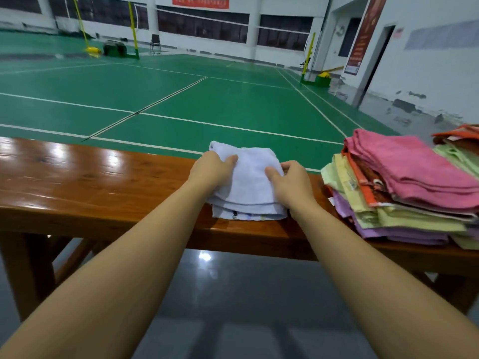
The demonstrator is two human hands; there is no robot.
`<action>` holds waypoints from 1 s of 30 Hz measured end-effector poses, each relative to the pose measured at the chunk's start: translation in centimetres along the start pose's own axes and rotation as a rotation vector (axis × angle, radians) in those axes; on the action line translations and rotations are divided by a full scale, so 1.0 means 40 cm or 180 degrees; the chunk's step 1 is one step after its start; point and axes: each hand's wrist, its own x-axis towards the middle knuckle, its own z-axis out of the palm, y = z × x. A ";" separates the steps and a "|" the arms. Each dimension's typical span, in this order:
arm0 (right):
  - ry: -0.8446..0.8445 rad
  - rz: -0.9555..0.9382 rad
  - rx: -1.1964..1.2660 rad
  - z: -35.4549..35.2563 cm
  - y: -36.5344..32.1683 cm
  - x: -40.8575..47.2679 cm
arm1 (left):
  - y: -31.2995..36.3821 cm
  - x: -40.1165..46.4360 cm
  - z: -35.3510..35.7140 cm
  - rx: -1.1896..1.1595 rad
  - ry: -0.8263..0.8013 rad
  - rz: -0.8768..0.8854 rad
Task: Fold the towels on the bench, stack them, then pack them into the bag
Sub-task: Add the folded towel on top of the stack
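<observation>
Glossy reddish-brown wooden bench [77, 177] is seen across the middle of the frame, one in count. One pale lavender-white folded terry towel [248, 182] is laid at frame centre on the bench, between two bare hands. Several folded layers are shown at its near edge, with small coloured marks on the lowest layer; its far left corner is lifted slightly over the bench's far edge. One messy pile of folded coloured towels [404, 193] is stacked at right of frame, near the pale towel but apart from it: pink on top, then light green, orange, brown and purple layers; exact count cannot be told. More orange and green cloth is cut off at the right edge.

Left hand [211, 171] is laid on the towel's left side, thumb stretched flat on top, the other fingers curled round the left edge and hidden. Right hand [287, 182] is set at the towel's right edge, thumb pressed on top, fingers curled over the edge, so the cloth is pinched.

Green court floor with white lines [181, 104] is spread behind, in the upper half.
</observation>
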 end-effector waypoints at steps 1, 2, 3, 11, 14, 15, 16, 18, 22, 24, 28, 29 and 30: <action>0.0084 0.0032 0.0174 -0.017 0.003 0.004 | 0.009 -0.003 0.004 -0.0306 0.0028 0.0002; 0.0175 0.0018 0.0331 -0.040 0.003 0.012 | 0.028 -0.007 0.009 -0.0590 0.0031 0.0004; 0.0268 0.0005 0.0470 -0.070 0.002 0.022 | 0.052 -0.014 0.016 -0.0823 0.0026 0.0033; 0.1054 -0.0224 0.0222 -0.462 -0.024 0.095 | 0.383 -0.088 0.106 -0.1223 -0.0141 0.0883; 0.1347 -0.0220 -0.0179 -0.612 0.015 0.113 | 0.526 -0.114 0.166 -0.1571 -0.0455 0.0989; 0.1410 -0.0197 -0.0399 -0.654 0.032 0.120 | 0.563 -0.120 0.191 -0.1511 -0.0580 0.1033; 0.1405 -0.0164 -0.0697 -0.688 0.051 0.125 | 0.589 -0.123 0.218 -0.1336 -0.0686 0.1081; 0.1246 -0.0068 -0.1612 -0.729 0.087 0.134 | 0.615 -0.127 0.272 -0.0526 -0.0825 0.1032; 0.0672 -0.0633 -0.2370 -0.733 0.111 0.154 | 0.630 -0.145 0.311 0.0507 0.0165 0.1639; 0.0040 -0.0665 -0.2260 -0.714 0.125 0.172 | 0.648 -0.134 0.333 0.0661 -0.0060 0.2178; -0.0725 -0.0366 -0.2311 -0.646 0.208 0.173 | 0.612 -0.096 0.403 0.1344 -0.0966 0.2070; -0.0696 -0.0400 -0.2225 -0.633 0.221 0.170 | 0.598 -0.091 0.416 0.1327 -0.1008 0.2030; -0.0651 -0.0440 -0.2159 -0.625 0.226 0.168 | 0.589 -0.085 0.421 0.1242 -0.1059 0.1971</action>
